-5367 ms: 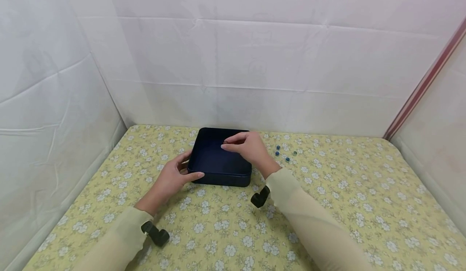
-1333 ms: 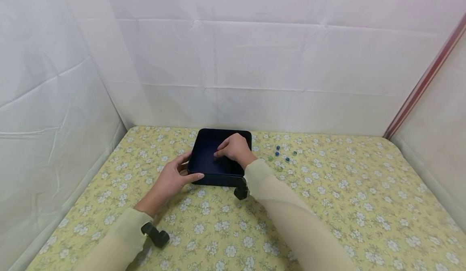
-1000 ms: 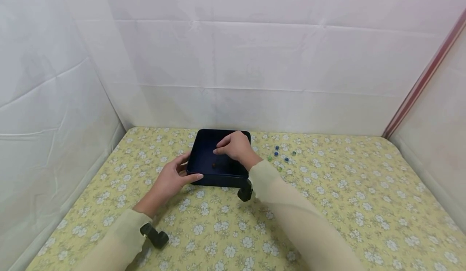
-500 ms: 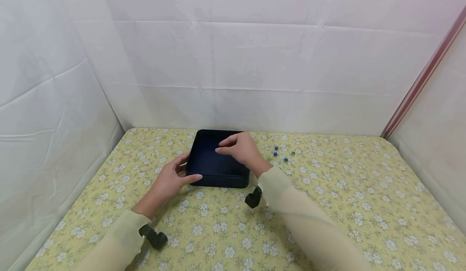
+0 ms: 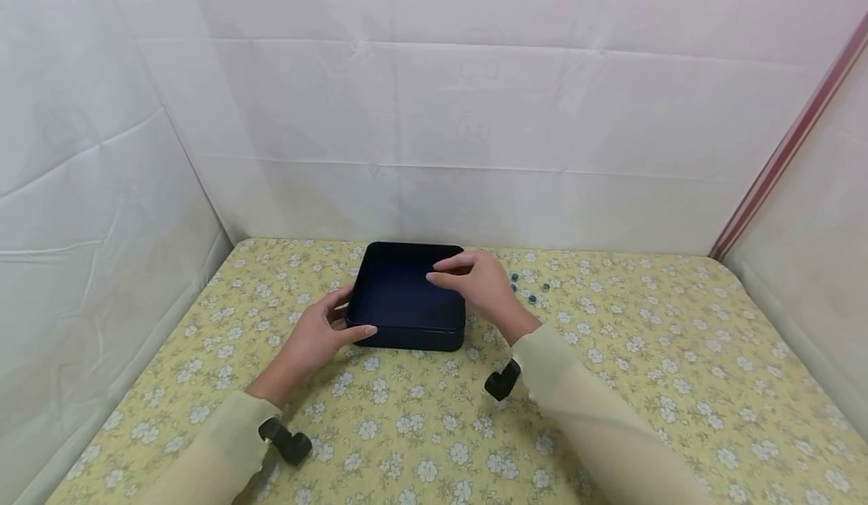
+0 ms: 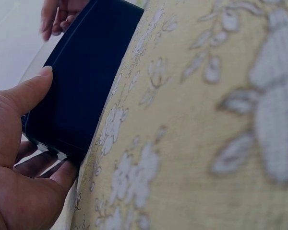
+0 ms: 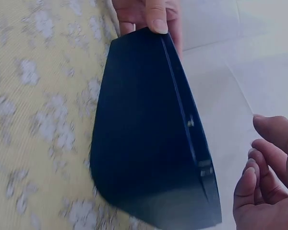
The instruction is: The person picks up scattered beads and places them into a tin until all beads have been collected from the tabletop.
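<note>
A dark navy square box stands on the table, its top open. My left hand grips its near left corner; in the left wrist view the thumb lies on the front wall, with the fingers curled round the side. Over the box's right rim hovers my right hand. In the right wrist view that right hand has loosely bent fingers, a gap below the thumb and nothing held. Just beyond it, several small blue marbles and a greenish one lie on the cloth.
A yellow cloth with white flowers covers the table. White sheets hang behind and along both sides. Black wrist cameras sit on both cuffs.
My right hand brought a small reddish-brown marble over the box, lowered it inside and let go. It has since risen and drawn right, now covering two green marbles. My left hand stays put.
</note>
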A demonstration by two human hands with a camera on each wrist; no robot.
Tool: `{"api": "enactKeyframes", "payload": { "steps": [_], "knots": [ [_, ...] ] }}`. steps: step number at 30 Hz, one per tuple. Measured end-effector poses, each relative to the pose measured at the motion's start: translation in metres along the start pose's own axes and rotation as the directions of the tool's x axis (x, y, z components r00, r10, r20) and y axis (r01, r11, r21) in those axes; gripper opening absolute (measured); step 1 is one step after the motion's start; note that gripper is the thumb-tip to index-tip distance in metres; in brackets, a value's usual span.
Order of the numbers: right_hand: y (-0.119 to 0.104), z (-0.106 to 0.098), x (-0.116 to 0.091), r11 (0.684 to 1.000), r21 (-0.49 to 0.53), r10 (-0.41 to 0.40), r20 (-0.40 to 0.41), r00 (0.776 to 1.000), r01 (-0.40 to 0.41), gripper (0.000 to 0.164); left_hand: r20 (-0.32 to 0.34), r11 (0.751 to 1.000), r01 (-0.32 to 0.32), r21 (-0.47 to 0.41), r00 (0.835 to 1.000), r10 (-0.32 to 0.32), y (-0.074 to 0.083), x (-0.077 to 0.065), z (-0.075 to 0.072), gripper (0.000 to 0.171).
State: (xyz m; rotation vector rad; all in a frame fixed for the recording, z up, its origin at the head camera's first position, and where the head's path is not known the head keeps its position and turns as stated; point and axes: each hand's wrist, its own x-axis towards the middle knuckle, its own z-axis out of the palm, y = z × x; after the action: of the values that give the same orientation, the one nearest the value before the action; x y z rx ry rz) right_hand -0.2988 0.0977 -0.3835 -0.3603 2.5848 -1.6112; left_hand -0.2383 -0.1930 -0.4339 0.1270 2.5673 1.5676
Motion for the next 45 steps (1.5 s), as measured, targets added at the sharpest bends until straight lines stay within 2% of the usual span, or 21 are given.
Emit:
{"api": "enactKeyframes", "payload": {
  "steps": [9, 16, 25, 33, 45],
  "knots": [
    [0.016, -0.018, -0.012, 0.996, 0.088, 0.0, -0.064, 0.998, 0.006, 0.035, 0.005, 1.0, -0.001, -0.003, 1.0, 0.001, 0.0, -0.001, -0.001, 0.101],
    [0.03, -0.034, -0.022, 0.997, 0.066, -0.033, -0.097, 0.995, 0.039, 0.037, 0.006, 1.0, -0.007, -0.006, 1.0, 0.007, 0.002, -0.001, 0.0, 0.1],
    [0.045, -0.052, -0.035, 0.992, 0.109, -0.037, -0.157, 0.987, 0.055, 0.034, 0.009, 1.0, -0.005, -0.01, 1.0, 0.005, 0.004, 0.0, 0.001, 0.097],
    [0.055, -0.07, -0.039, 0.996, 0.084, -0.022, -0.184, 0.983, 0.038, 0.045, 0.005, 1.0, -0.002, -0.001, 1.0, 0.002, 0.005, 0.0, 0.001, 0.098],
    [0.076, -0.09, -0.044, 0.999, 0.014, -0.026, -0.219, 0.975, 0.03, 0.044, 0.007, 1.0, -0.009, 0.0, 1.0, 0.009, 0.001, 0.0, -0.001, 0.099]
  ]
}}
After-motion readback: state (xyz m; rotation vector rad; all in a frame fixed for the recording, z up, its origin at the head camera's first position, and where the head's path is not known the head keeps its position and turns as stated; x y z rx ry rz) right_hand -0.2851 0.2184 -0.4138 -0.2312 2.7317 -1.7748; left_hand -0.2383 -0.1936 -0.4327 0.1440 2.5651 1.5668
